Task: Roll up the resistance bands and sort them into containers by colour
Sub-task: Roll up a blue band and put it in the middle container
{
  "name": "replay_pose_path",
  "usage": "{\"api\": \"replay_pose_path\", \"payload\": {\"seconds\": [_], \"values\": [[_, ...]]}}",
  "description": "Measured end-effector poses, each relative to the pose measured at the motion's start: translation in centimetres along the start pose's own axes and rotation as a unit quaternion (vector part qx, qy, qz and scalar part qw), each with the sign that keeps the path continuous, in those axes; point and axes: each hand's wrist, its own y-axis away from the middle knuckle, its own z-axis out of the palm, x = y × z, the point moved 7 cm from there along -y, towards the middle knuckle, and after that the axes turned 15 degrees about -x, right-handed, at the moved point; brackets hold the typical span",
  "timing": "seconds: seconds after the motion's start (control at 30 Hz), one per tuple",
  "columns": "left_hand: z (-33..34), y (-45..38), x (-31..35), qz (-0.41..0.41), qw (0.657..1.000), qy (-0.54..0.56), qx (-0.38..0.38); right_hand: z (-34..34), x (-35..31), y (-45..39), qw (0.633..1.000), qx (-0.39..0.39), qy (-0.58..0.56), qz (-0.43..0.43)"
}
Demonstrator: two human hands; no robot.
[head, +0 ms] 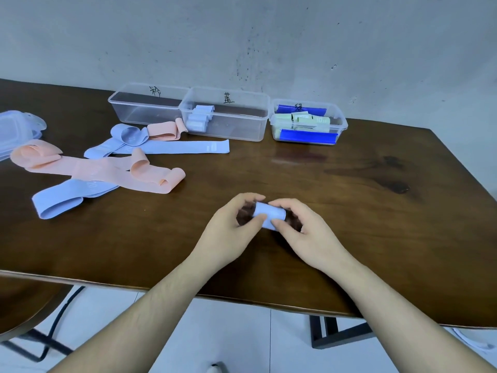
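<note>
Bare table [322, 184] lies before the containers [224, 114].

light blue rolled band [269, 218], peach bands [107, 170], dark brown table [349, 211]

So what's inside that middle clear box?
The middle box holds a few rolled pale blue bands at its left end. Their exact number is unclear because they overlap.

One head-worn view looks forward and down, close over the table [349, 211], toward a seemingly near wall [269, 36].
</note>
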Motion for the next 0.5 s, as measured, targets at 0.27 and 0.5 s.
{"api": "replay_pose_path", "payload": {"seconds": [0.27, 0.5], "values": [[-1.0, -0.5, -0.7, -0.050, 0.961, 0.247, 0.114, 0.6, -2.2, -2.4, 0.991, 0.016, -0.130, 0.016], [-0.2, -0.7, -1.1, -0.035, 0.866, 0.496, 0.050, 1.3, -2.8, -3.6, 0.979, 0.052, -0.196, -0.006]]}}
